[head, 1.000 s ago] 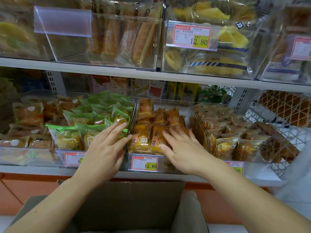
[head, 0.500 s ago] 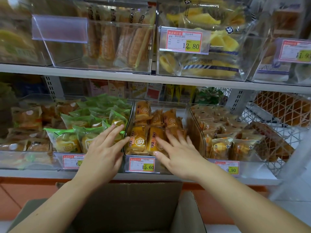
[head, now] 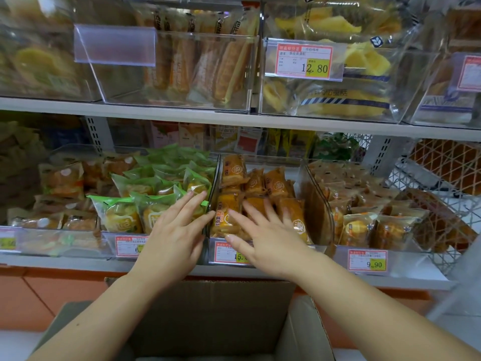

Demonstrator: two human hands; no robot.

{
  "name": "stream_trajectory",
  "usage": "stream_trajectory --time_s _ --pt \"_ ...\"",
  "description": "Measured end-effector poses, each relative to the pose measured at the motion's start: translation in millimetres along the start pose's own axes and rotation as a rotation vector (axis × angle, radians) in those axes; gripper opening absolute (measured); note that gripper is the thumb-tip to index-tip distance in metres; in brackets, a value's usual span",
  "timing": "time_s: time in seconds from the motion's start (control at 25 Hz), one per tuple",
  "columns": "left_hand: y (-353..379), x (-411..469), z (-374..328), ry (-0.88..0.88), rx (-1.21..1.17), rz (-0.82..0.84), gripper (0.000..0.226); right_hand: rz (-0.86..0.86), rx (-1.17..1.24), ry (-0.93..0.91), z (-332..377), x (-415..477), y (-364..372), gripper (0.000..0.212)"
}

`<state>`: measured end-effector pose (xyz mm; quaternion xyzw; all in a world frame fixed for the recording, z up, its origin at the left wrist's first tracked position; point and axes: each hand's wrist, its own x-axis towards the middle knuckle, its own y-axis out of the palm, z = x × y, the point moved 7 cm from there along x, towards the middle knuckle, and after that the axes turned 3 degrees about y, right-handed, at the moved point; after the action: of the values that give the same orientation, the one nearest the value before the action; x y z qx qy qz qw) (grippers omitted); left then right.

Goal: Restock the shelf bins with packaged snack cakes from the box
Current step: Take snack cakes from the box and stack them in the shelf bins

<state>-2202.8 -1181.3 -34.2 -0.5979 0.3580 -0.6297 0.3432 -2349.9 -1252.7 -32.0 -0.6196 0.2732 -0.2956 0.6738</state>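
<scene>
Head cam here: we're laying our left hand (head: 177,238) flat over the green packs (head: 122,217), fingers straight, gripping nothing. Just right of it, our right hand (head: 270,246) is pressing spread fingers on the orange snack cakes (head: 233,171) in the middle clear bin (head: 318,204). The open cardboard box (head: 213,316) is sitting near us, below the shelf (head: 78,261).

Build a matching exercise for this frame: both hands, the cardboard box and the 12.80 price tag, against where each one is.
Things:
1. left hand
2. right hand
3. cardboard box
4. 12.80 price tag

Places:
A. up at the top shelf
B. fingers on the orange packs
C. low in front, open
D. fingers on the green packs

Pairs: 1-D, 2-B, 3-C, 4-A
</scene>
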Motion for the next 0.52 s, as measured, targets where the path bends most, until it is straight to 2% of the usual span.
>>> stream_trajectory --time_s 0.16,0.28,0.4,0.52 --pt "-0.4 0.6 0.2 0.014 -0.001 -0.006 0.054 0.06 -0.023 -0.031 10.7 8.7 15.3 0.061" --pt "-4.7 -0.7 -1.5 -0.03 0.018 0.009 0.052 0.074 0.072 -0.008 -4.2 0.1 5.6 0.057" --pt "-21.8 5.5 -23.3 -0.016 0.02 -0.096 0.043 -0.111 0.189 0.025 -33.4 -24.7 -32.9 0.052" --pt "-29.3 25.9 -77.5 0.123 -0.128 -0.136 0.046 -0.346 0.276 0.155 -96.4 -57.8 -64.5 0.048"
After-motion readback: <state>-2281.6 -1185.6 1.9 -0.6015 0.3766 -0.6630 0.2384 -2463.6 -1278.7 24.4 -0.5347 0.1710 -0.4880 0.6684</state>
